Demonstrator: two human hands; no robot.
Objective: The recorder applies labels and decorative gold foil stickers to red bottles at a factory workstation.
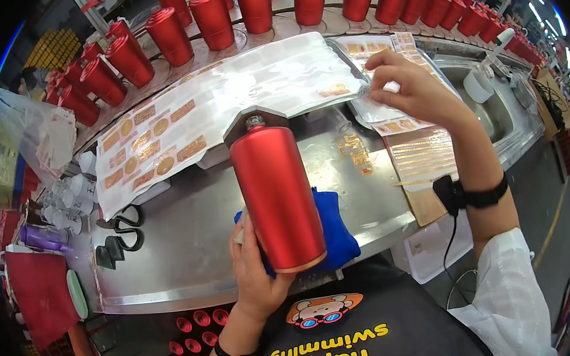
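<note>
The red bottle [280, 202] was close in front of the person, its base toward the body and its neck pointing away, so that its long axis ran outward with a slight lean to the left. The left hand [258, 277] was the nearer one: it grasped the bottle low on its left side, by the base. The right hand [408, 88] was raised beyond the bottle and to its right, well apart from it, with fingers bent; whether they pinched anything, I cannot tell.

Between the right hand and the bottle, a clear strip with gold marks [362, 162] lay on the metal table [189, 232]. A blue cloth [339, 234] showed from under the bottle, mostly to its right; how much weight it bore was hidden. Just past the bottle's neck, a white sheet with gold decals [235, 91] stretched to the left and right, its right end near the right hand. Scissors [128, 230] lay left of the bottle, a striped gold sheet [424, 157] to its right, and many more red bottles [255, 6] stood far beyond it
</note>
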